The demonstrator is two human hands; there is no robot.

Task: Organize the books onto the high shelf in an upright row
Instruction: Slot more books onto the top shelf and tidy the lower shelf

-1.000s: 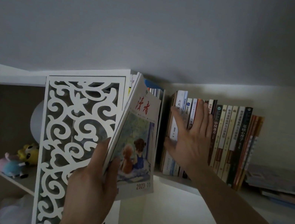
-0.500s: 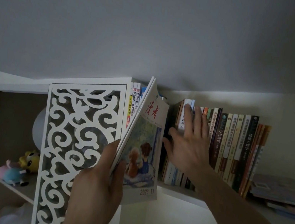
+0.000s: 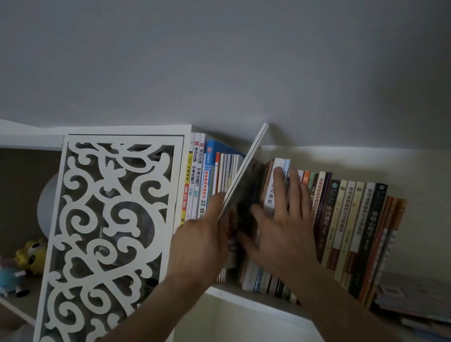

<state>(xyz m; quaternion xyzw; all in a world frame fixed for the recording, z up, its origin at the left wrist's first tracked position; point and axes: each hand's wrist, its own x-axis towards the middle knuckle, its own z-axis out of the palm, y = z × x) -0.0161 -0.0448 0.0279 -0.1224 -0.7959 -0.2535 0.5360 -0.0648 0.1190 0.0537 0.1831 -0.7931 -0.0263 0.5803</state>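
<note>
Magazine [image 3: 242, 179], thin, seen almost edge-on, tilted with its top corner leaning right and poking above the shelf's top line toward the ceiling; its lower part sits in the gap between two groups of upright books on the high shelf [image 3: 256, 300]; whether its bottom edge touches the shelf board cannot be told, hidden behind the hands.
Left hand [image 3: 201, 244] grasps the magazine's lower edge, thumb up along its left face, fingers wrapped behind; forearm rises from bottom centre.
Right hand [image 3: 282, 234] flat and spread, fingers straight, pressing against the spines of the right group of books [image 3: 356, 237]; fingertips lie on a white spine and its neighbours; thumb points left toward the magazine, just beside the left hand; nothing gripped.
Left group of books [image 3: 202, 179] stands upright between the magazine and a white fretwork panel [image 3: 109, 235]; spines white, yellow, blue, with printed Chinese text.
Right group runs upright, spines cream, brown, black, orange; the last few lean slightly.
Flat stack of books [image 3: 428, 306] lies on the shelf far right, just beside the row's end.
Lower-left compartment: plush toys [image 3: 13, 269] on a small ledge, one yellow, one pink and blue; light dim throughout.
</note>
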